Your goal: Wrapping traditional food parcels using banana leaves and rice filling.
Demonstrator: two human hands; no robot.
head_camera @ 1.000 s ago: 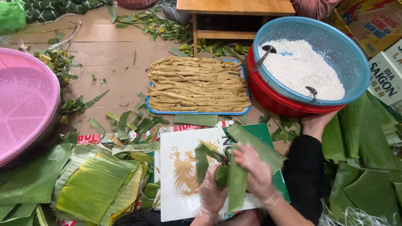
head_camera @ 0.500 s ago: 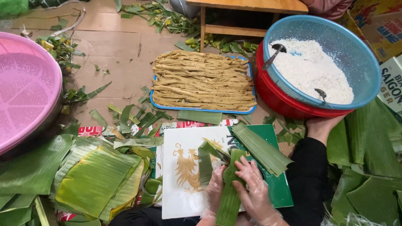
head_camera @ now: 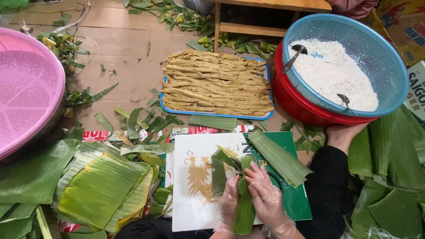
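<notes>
Far left: pink perforated basket [head_camera: 24,88] on the cardboard floor [head_camera: 128,48], cut by the left edge of view. Below it, a pile of banana leaves [head_camera: 102,186] spread flat at the lower left.

Centre, far side of the floor: blue-rimmed tray [head_camera: 212,115] stacked with pale yellow filling strips [head_camera: 217,82], green trimmings scattered round it. Near side: white-and-green flattened carton [head_camera: 195,194] serving as our work mat.

On the carton's near edge, our left hand [head_camera: 230,203] and right hand [head_camera: 265,197], both in clear plastic gloves, are closed around a folded leaf wrap [head_camera: 244,208], one hand on each side, wrap held roughly upright. A stack of cut leaf strips [head_camera: 279,157] lies on the carton's far right corner, just beside the right hand.

Right: blue colander [head_camera: 389,66] of white rice [head_camera: 332,73] sitting in a red basin [head_camera: 301,106], two spoons in the rice. Another person's dark sleeve [head_camera: 327,186] and hand reach under the basin.
</notes>
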